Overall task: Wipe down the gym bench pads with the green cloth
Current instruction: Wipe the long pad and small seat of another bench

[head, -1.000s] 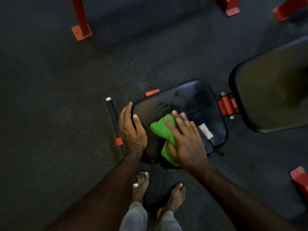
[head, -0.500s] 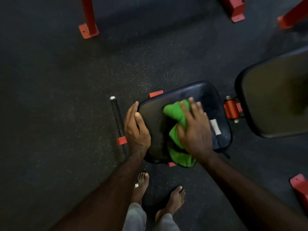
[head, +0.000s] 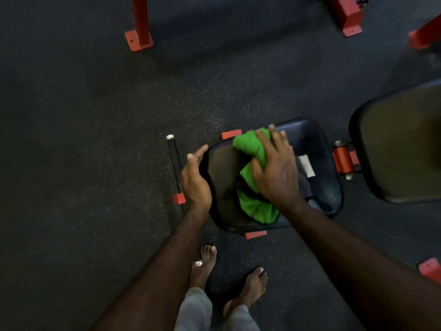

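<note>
The black seat pad [head: 223,185] of the gym bench lies just in front of my feet. A bunched green cloth [head: 250,145] stretches across it from the far edge to the near edge. My right hand [head: 276,173] lies on top of the cloth, fingers spread over it and the thumb dug into a fold, holding it against the pad. My left hand [head: 195,180] rests against the pad's left edge with fingers fairly straight. The larger back pad [head: 401,149] sits to the right. It is joined to the seat by a red hinge [head: 343,161].
A black handle bar [head: 175,163] with a chrome tip lies left of the seat. Red rack feet [head: 139,37] [head: 349,19] [head: 424,34] stand on the dark rubber floor beyond, and another red foot [head: 430,268] at lower right. My bare feet [head: 206,263] are below the seat.
My right hand has slid the green cloth away from me, from the pad's near half to its far edge. My left thumb has come off the pad's top.
</note>
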A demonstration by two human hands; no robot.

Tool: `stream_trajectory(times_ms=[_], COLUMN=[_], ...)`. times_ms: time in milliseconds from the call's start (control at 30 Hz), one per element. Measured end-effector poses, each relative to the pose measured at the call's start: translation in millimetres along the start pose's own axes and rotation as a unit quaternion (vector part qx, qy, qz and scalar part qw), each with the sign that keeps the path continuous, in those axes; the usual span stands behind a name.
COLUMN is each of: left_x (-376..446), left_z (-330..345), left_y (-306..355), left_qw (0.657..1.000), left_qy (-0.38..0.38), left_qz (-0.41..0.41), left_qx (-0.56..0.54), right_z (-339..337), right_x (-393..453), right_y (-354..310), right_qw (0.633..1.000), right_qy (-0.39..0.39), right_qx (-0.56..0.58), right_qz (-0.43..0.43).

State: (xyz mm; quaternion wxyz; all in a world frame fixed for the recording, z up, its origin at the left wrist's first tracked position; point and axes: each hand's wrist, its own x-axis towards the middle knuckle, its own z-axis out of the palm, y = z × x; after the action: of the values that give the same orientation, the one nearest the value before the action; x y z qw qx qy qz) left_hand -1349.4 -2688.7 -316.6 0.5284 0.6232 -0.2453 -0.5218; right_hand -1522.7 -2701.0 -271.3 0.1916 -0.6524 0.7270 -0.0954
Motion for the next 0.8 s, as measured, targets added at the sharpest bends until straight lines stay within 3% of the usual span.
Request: stream_trajectory(times_ms=[67,100,200,267,333,433,500,567,667,800], left_x=[2.1,2.0,-0.9,2.7,3.6,-0.2,-0.9,1.8,-4.3,-1.4], left_z=[-0.5,-1.6,-2.0,-4.7,-6.3,-5.5,-4.0,-4.5,-9.9,-26.7], left_y=[3.4,4.0,9.2,13.4,16.1,12.9,9.4,5.3,10.1,21.4], left_qw=[0.997,0.994,0.984,0.986,0.99,0.993,0.995,0.991,0.977,0.98], left_qy=[-0.009,-0.014,-0.01,-0.015,-0.029,-0.039,-0.036,-0.024,-0.046,-0.088], left_qz=[-0.056,-0.076,-0.127,-0.122,-0.115,-0.089,-0.068,-0.09,-0.146,-0.157], left_qx=[-0.056,-0.076,-0.125,-0.116,-0.081,-0.066,-0.065,-0.094,-0.148,-0.091], right_z=[8.2,14.6,26.5,21.4,11.3,8.1,18.7,32.1,44.4,27.3], right_x=[19.9,22.5,-6.5,-36.9,-56.6,-47.6,-33.9,-23.8,-36.9,-61.6], right_y=[-31.4,-47.3,-59.4,-43.1,-15.8,-2.1,-27.1,-61.6,-76.5,-29.1], right_qw=[0.994,0.994,0.998,0.978,0.958,0.984,0.999,1.0,0.99,0.944], right_qy=[0.034,0.033,-0.028,-0.099,-0.14,-0.075,-0.023,-0.006,-0.063,-0.125], right_qx=[0.021,0.017,-0.01,-0.035,-0.064,-0.053,-0.026,-0.015,-0.052,-0.109], right_qz=[0.099,0.099,-0.06,-0.181,-0.243,-0.152,-0.032,0.017,-0.115,-0.284])
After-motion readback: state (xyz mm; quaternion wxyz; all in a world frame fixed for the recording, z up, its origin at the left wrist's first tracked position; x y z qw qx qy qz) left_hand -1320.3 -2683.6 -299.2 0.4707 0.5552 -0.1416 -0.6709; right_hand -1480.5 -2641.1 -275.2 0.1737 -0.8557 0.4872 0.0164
